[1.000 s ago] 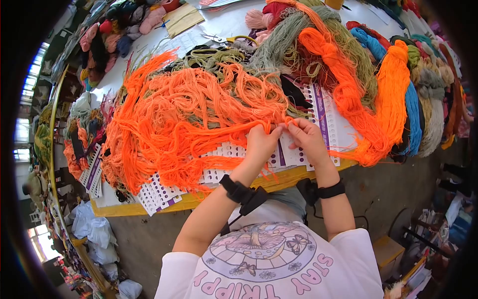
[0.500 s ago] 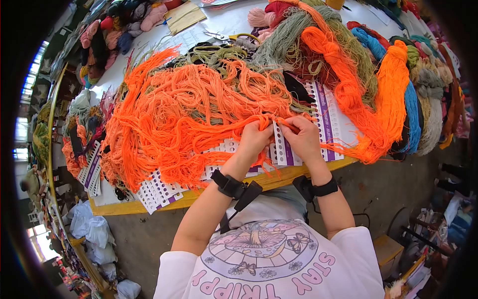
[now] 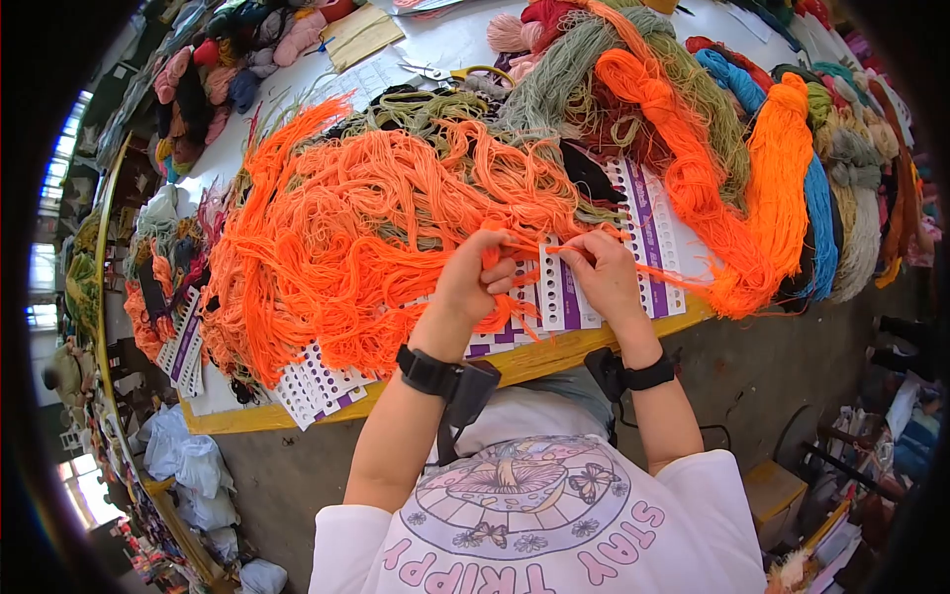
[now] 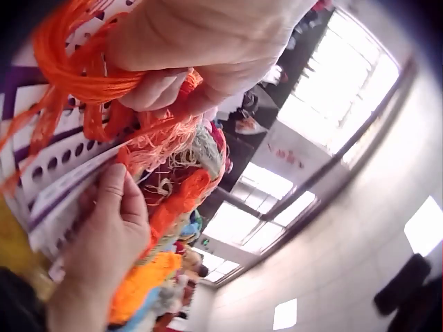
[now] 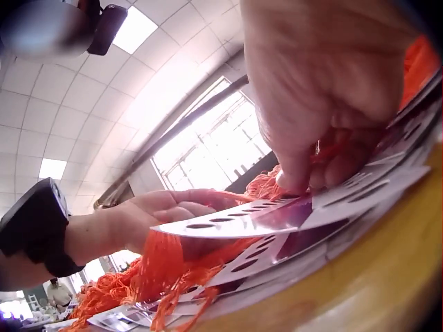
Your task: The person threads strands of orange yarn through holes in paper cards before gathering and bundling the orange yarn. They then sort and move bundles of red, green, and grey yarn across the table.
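My left hand has its fingers curled round orange yarn, whose loops cross the fingers in the left wrist view. Thumb and fingers of my right hand pinch the upper end of a white and purple card punched with a row of holes. Orange strands run between the two hands at that end, and more trail off to the right. In the right wrist view the punched card stands out over other cards, and yarn hangs below the left hand.
A big tangle of orange and peach yarn covers the table to the left. Orange skeins lie to the right, beside more punched cards. Scissors lie behind the heap. The yellow table edge runs close below the wrists.
My left hand has moved left, away from the right hand, turning and drawing orange yarn along. My right hand has shifted slightly left and stays at the card, which now shows more fully between the hands.
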The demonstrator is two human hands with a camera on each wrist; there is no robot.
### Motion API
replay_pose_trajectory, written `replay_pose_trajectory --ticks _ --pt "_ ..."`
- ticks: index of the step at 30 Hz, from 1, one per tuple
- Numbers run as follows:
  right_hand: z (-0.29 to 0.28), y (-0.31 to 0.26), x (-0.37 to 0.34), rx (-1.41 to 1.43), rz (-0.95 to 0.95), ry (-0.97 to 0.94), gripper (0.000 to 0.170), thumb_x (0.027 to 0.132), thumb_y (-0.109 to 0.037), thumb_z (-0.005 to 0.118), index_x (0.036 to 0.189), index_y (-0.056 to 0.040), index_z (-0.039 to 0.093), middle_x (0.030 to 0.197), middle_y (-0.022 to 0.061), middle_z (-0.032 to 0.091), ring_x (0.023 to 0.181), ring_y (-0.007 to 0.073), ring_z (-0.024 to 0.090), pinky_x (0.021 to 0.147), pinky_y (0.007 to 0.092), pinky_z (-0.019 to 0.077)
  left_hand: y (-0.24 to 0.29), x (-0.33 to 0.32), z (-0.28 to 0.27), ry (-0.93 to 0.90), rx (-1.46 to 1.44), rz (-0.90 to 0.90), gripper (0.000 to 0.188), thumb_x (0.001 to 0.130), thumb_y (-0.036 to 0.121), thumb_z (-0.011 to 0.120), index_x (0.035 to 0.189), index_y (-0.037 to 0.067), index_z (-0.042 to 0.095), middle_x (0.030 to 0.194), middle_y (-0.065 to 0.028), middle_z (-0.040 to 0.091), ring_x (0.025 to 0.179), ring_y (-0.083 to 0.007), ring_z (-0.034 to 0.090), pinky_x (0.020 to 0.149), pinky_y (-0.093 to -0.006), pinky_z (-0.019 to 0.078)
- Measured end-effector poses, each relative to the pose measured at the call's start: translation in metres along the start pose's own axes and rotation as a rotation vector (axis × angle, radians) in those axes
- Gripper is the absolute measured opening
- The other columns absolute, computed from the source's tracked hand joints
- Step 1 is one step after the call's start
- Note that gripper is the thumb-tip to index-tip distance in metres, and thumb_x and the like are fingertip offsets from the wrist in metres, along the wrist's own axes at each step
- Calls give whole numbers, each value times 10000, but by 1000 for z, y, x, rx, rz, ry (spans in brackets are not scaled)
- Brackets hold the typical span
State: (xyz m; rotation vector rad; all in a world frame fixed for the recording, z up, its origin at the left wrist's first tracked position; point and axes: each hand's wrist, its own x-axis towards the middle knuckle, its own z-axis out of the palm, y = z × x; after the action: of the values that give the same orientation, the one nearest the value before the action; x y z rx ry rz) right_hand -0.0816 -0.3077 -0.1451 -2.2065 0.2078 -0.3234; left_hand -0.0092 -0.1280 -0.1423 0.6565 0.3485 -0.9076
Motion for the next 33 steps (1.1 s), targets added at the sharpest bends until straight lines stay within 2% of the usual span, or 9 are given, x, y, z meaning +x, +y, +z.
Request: replay_pose_trajectory --ticks 4,7,10,13,16,21,23,25,33 --pt "0 -9 0 -7 49 2 235 811 -234 563 700 -27 543 669 96 523 609 248 526 530 338 401 -1 -2 18 -199 50 -59 153 825 173 508 842 27 549 719 3 534 422 -41 310 362 -190 286" --pt "7 -2 -3 72 54 107 248 831 -258 537 718 -37 533 685 94 524 601 251 525 524 339 401 -28 12 25 -174 1037 425 157 831 188 522 825 35 553 702 15 521 478 -34 382 395 -200 326" --pt "17 -8 -8 23 84 231 218 833 -262 536 782 -50 550 718 81 544 615 240 543 533 323 416 -7 7 26 26 1281 275 246 821 262 538 769 26 580 749 -40 562 573 -71 467 489 -246 397" --pt "21 -8 -7 -56 31 291 191 829 -250 544 895 -72 571 745 63 572 640 220 568 557 299 439 76 -18 12 360 799 73 134 768 226 557 740 95 559 583 41 451 401 -41 339 353 -186 273" --pt "23 -5 -7 -67 38 305 187 823 -235 554 929 -83 573 736 59 573 629 219 565 552 297 438 171 -55 -50 219 488 192 88 804 136 495 737 128 437 515 65 351 350 -18 250 285 -161 194" --pt "20 -7 -8 -23 97 297 146 791 -195 586 875 -77 601 722 57 574 623 204 567 549 294 437 227 -107 -90 917 884 551 174 865 221 446 924 104 561 620 26 456 399 -40 346 333 -197 288" --pt "21 -2 -4 49 123 250 107 760 -162 611 799 -64 628 712 69 578 618 200 569 555 288 440 191 -105 -61 695 786 577 296 895 277 415 1059 75 557 816 -33 567 574 -81 506 501 -248 433" --pt "24 -23 2 214 49 232 96 746 -108 629 804 -31 638 749 63 577 645 157 561 572 262 436 152 -98 -41 -22 461 480 389 899 350 411 1091 28 513 1032 -88 563 895 -156 535 699 -310 448" --pt "28 -141 14 914 55 -100 126 798 -91 600 883 -1 624 782 15 584 673 86 560 587 200 438 72 -95 57 -275 545 355 536 912 376 364 1195 -75 423 1133 -142 520 995 -198 525 863 -355 420"
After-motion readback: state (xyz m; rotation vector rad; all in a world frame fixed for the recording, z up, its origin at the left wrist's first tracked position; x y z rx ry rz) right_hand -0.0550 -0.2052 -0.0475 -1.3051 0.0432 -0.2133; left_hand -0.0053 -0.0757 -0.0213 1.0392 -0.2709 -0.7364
